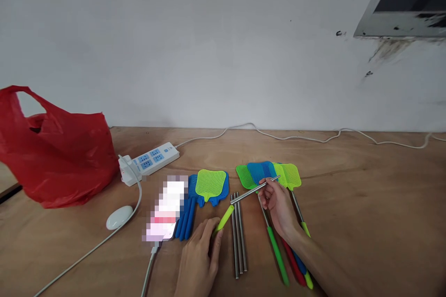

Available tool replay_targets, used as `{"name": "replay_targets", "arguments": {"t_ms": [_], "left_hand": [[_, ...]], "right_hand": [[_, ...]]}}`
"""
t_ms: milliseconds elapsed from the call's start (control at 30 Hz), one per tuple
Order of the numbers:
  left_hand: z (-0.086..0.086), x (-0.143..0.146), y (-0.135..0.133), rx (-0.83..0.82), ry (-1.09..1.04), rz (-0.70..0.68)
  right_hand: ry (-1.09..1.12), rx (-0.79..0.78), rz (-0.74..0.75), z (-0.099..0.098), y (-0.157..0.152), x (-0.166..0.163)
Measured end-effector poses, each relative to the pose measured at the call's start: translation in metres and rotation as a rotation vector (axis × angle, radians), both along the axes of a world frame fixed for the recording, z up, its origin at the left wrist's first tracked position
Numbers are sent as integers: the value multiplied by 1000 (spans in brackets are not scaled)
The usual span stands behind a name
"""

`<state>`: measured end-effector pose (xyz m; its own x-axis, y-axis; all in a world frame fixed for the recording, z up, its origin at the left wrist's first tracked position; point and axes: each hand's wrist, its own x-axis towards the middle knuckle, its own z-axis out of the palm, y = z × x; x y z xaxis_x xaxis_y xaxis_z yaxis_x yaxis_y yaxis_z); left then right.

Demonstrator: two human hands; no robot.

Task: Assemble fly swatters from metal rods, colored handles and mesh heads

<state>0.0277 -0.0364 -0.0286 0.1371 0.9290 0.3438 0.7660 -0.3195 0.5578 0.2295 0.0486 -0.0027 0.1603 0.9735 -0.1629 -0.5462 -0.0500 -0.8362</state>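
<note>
My left hand [201, 253] is closed on a yellow-green handle grip [226, 218], pointing up and to the right. In my right hand [277, 204] is a metal rod [249, 192], held slantwise with its lower end at the top of the grip; whether it is inside the grip I cannot tell. Several bare metal rods [239, 236] lie between my hands. Up and left of them are loose fly swatter heads, a yellow-green one [210, 183] over blue ones, beside blue handle grips [186, 219]. Under and behind my right hand lie several fly swatters with handles, including a green one [278, 255].
A phone [167, 209] with a lit, blurred screen lies at left on a cable. Farther left are a white rounded object [119, 217], a white power strip [153, 160] and a red plastic bag [62, 158]. A white cord [289, 138] runs along the wall.
</note>
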Motion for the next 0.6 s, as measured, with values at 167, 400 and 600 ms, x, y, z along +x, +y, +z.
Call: {"name": "replay_targets", "arguments": {"t_ms": [167, 400, 600], "left_hand": [[1, 0, 1, -24, -16, 8], [-2, 0, 1, -22, -18, 12], [-5, -1, 1, -28, -30, 25]], "right_hand": [[7, 12, -10, 0, 0, 1], [-29, -17, 11, 0, 0, 1], [-66, -15, -8, -2, 1, 1]]}}
